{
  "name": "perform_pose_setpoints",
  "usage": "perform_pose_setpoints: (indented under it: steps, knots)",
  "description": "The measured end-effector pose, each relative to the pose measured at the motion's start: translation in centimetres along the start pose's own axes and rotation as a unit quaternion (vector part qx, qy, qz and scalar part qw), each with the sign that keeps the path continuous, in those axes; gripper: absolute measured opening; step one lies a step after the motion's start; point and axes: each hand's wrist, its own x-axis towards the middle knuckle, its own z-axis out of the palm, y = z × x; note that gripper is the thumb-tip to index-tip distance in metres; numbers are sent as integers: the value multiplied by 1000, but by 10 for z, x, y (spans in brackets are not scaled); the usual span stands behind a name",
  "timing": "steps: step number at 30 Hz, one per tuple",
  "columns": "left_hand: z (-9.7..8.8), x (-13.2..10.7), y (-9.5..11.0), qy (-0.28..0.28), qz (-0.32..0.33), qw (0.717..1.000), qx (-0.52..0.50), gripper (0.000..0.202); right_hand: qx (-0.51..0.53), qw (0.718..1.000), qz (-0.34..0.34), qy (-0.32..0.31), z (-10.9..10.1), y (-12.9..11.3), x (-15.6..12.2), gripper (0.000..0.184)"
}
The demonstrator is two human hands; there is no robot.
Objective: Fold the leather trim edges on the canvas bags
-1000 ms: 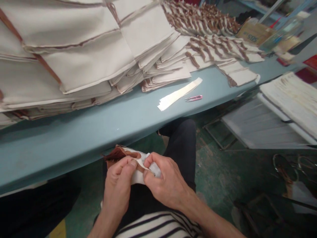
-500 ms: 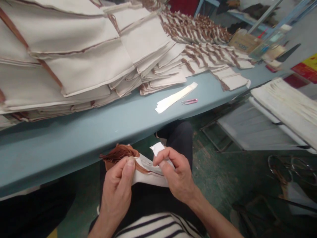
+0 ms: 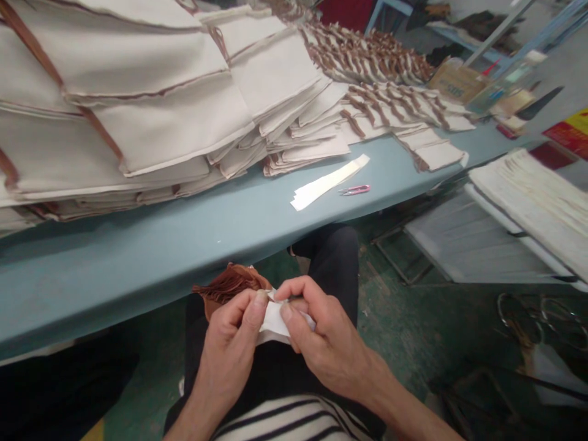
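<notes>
Over my lap I hold a cream-and-brown fabric piece (image 3: 274,323) in both hands. Its brown part (image 3: 233,285) is bunched into gathers and sticks out beyond my left fingers. My left hand (image 3: 234,340) is closed, with thumb and index finger pinching the edge of the fabric. Close against it, my right hand (image 3: 324,334) is closed too, its thumb and index finger at a small white strip (image 3: 272,295) beside the left fingertips. Most of that strip is hidden by the fingers. The hands almost touch.
Tall stacks of cream fabric pieces (image 3: 169,131) fill the back of the blue-covered table (image 3: 151,245). White strips (image 3: 328,182) and pink thread snips (image 3: 354,190) lie near its front edge. Rows of brown-and-cream pieces (image 3: 367,58) extend behind. A rack with pale cloth (image 3: 535,202) stands right.
My right hand has moved left to my left fingertips, bringing the white strip against the fabric edge. My left hand and the fabric have shifted slightly right.
</notes>
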Motion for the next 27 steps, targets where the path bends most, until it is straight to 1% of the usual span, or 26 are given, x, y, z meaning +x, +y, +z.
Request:
perform_pose_setpoints:
  steps: [3, 7, 10, 14, 16, 20, 24, 27]
  knots:
    - [-2, 0, -5, 13, -8, 1000, -21, 47, -23, 999, 15, 26, 4, -2, 0, 29]
    - [-6, 1, -15, 24, -37, 997, -68, 44, -14, 998, 35, 51, 8, -4, -2, 23]
    - [-10, 1, -23, 23, -44, 995, -81, 44, 6, 998, 37, 47, 7, -1, -4, 15]
    - [-14, 1, -28, 8, -32, 996, -83, 46, 56, 996, 64, 26, 4, 0, -5, 20]
    - [-15, 0, -27, 8, -22, 998, -63, 47, 81, 993, 75, 31, 3, -2, -6, 24]
    - [-15, -1, -18, 5, 28, 1000, 13, 45, 106, 989, 76, 77, 6, -8, -4, 28]
    - [-10, -2, -10, 33, 68, 996, 48, 44, 72, 988, 69, 114, 11, -11, -2, 26]
    - [-8, -2, -7, 36, 83, 994, 59, 43, 48, 989, 80, 116, 13, -11, 0, 27]
